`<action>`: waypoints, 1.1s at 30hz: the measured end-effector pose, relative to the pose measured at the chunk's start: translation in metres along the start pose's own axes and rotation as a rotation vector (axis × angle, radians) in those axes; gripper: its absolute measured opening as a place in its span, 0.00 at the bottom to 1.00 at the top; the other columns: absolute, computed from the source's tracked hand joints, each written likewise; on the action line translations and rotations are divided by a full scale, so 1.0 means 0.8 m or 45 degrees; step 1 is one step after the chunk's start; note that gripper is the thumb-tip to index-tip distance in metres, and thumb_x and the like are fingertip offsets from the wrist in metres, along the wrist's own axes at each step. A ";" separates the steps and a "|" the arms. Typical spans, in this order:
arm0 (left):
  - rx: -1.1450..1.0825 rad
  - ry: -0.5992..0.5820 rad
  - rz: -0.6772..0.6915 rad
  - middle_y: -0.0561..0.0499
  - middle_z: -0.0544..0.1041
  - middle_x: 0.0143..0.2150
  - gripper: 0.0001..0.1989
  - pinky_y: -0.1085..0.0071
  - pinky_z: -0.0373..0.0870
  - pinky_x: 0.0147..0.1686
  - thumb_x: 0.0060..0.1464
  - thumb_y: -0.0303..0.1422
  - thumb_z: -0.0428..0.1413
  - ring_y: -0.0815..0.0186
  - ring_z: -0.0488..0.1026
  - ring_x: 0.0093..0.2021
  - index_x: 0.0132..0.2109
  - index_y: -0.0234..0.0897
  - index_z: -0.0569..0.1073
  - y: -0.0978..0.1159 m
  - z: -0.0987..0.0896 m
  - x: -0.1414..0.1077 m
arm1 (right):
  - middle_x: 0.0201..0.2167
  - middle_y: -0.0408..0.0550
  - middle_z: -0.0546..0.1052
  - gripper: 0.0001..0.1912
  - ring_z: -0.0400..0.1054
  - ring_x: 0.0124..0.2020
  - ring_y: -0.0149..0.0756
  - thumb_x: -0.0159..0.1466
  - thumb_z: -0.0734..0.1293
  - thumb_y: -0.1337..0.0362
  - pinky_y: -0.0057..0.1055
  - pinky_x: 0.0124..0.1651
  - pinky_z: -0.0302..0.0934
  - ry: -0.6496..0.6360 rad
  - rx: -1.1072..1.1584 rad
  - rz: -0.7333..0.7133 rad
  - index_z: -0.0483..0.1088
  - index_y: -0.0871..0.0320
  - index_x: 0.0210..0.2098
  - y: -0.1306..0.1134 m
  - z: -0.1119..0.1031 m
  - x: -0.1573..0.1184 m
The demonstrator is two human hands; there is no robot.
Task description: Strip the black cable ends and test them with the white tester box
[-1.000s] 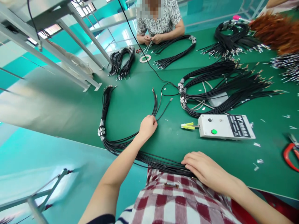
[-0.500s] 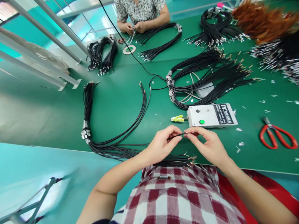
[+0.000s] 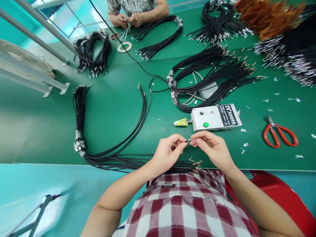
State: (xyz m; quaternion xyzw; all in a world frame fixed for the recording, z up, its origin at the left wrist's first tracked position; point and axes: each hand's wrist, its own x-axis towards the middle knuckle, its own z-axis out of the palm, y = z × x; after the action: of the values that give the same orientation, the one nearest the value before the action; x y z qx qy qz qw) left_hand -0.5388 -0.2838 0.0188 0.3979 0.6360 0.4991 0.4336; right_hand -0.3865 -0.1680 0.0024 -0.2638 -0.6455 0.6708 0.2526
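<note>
My left hand (image 3: 169, 151) is closed in a pinch on a thin black cable (image 3: 187, 141) above the front of the table. The cable's light, copper-coloured end (image 3: 191, 139) pokes out between my two hands. Around that end the thumb and fingertips of my right hand (image 3: 213, 148) are closed. Below my hands and left forearm lies a bundle of black cables (image 3: 108, 159) with frayed coloured wire ends (image 3: 197, 164). A taped collar with metal connectors (image 3: 79, 144) binds it at the left.
Just beyond my hands sits a white box (image 3: 214, 117) with a green button and a yellow clip (image 3: 181, 122). Red-handled pliers (image 3: 278, 131) lie at right. More cable bundles (image 3: 158, 42) cover the back. Opposite, a person's hands (image 3: 128, 20) work near a tape roll (image 3: 124, 46).
The whole view has shifted, with table items appearing further left. My right fingertips have slid towards the cable's tip, and more of its copper-coloured end shows between my hands.
</note>
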 end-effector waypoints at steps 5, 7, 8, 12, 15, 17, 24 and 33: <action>-0.031 -0.011 -0.047 0.56 0.70 0.24 0.11 0.76 0.63 0.24 0.61 0.39 0.56 0.75 0.63 0.21 0.38 0.34 0.72 0.001 0.000 -0.001 | 0.30 0.43 0.80 0.06 0.75 0.32 0.30 0.64 0.71 0.59 0.26 0.39 0.70 0.049 0.024 -0.011 0.76 0.54 0.36 0.003 0.004 0.002; -0.050 -0.021 -0.063 0.56 0.70 0.24 0.11 0.77 0.62 0.23 0.61 0.39 0.56 0.75 0.63 0.21 0.38 0.34 0.72 0.000 0.001 -0.001 | 0.29 0.43 0.79 0.06 0.75 0.31 0.30 0.64 0.70 0.59 0.27 0.38 0.70 0.062 0.025 -0.014 0.76 0.54 0.35 0.004 0.005 0.004; -0.062 -0.028 -0.070 0.56 0.70 0.24 0.12 0.77 0.62 0.22 0.61 0.40 0.56 0.75 0.63 0.20 0.38 0.34 0.72 -0.001 0.001 -0.001 | 0.29 0.43 0.79 0.06 0.74 0.31 0.30 0.64 0.70 0.59 0.27 0.37 0.70 0.066 0.026 -0.015 0.76 0.54 0.35 0.005 0.005 0.004; -0.130 -0.061 -0.119 0.56 0.69 0.24 0.13 0.78 0.59 0.20 0.63 0.41 0.54 0.76 0.62 0.20 0.39 0.34 0.72 -0.006 0.000 -0.003 | 0.28 0.43 0.78 0.07 0.73 0.30 0.30 0.64 0.70 0.59 0.26 0.35 0.70 0.065 0.043 0.001 0.76 0.55 0.34 0.006 0.008 0.006; -0.167 -0.082 -0.153 0.56 0.69 0.24 0.14 0.79 0.58 0.19 0.64 0.42 0.53 0.76 0.61 0.19 0.40 0.34 0.72 -0.007 -0.001 -0.005 | 0.27 0.43 0.78 0.07 0.73 0.29 0.30 0.65 0.70 0.59 0.26 0.35 0.69 0.052 0.042 -0.002 0.75 0.55 0.34 0.007 0.010 0.005; -0.174 -0.083 -0.160 0.56 0.69 0.24 0.14 0.79 0.58 0.19 0.64 0.42 0.53 0.76 0.61 0.19 0.40 0.33 0.72 -0.006 -0.002 -0.006 | 0.27 0.43 0.78 0.08 0.73 0.30 0.30 0.65 0.69 0.58 0.27 0.36 0.69 0.054 0.030 -0.019 0.74 0.56 0.33 0.007 0.011 0.004; -0.178 -0.062 -0.139 0.56 0.69 0.23 0.16 0.78 0.58 0.20 0.61 0.44 0.56 0.76 0.61 0.18 0.38 0.33 0.71 -0.004 0.000 -0.003 | 0.30 0.44 0.80 0.05 0.73 0.31 0.33 0.62 0.71 0.61 0.32 0.38 0.68 0.184 -0.186 -0.163 0.75 0.55 0.35 0.007 0.015 0.003; -0.221 -0.004 -0.146 0.56 0.69 0.23 0.15 0.79 0.55 0.18 0.62 0.43 0.55 0.77 0.60 0.17 0.38 0.34 0.71 -0.009 0.003 -0.005 | 0.28 0.44 0.80 0.05 0.72 0.28 0.32 0.61 0.71 0.61 0.31 0.35 0.67 0.262 -0.100 -0.075 0.77 0.55 0.33 0.009 0.026 0.002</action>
State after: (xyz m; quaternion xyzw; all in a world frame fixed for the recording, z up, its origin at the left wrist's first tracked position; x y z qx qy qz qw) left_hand -0.5357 -0.2881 0.0120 0.3225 0.6115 0.5259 0.4954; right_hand -0.4024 -0.1825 -0.0044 -0.3221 -0.6494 0.6065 0.3266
